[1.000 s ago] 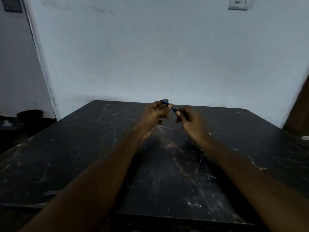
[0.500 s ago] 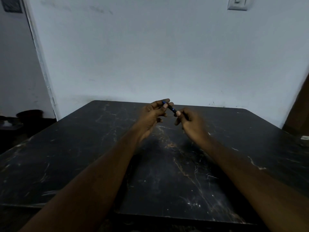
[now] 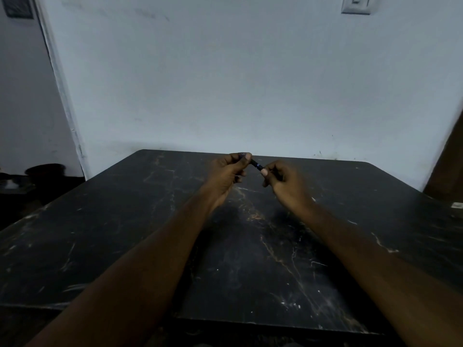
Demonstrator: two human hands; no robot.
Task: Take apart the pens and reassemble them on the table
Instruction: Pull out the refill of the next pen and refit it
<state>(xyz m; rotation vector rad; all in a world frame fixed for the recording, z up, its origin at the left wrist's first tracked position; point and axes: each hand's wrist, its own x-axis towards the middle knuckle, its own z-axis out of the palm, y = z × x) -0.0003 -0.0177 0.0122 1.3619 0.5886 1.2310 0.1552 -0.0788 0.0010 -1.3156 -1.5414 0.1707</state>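
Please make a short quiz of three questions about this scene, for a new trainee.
1. True or false: the pen lies flat on the table.
2. Which hands hold the pen? A) only the left hand B) only the right hand C) both hands
3. Fill in: the table top is dark and ____ with pale marks.

Key:
1. False; it is held above the table.
2. C; each hand pinches one end.
3. scratched

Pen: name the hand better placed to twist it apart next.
Probably the right hand: its fingertips pinch the pen at its near end, free to turn, while the left hand steadies the far end.
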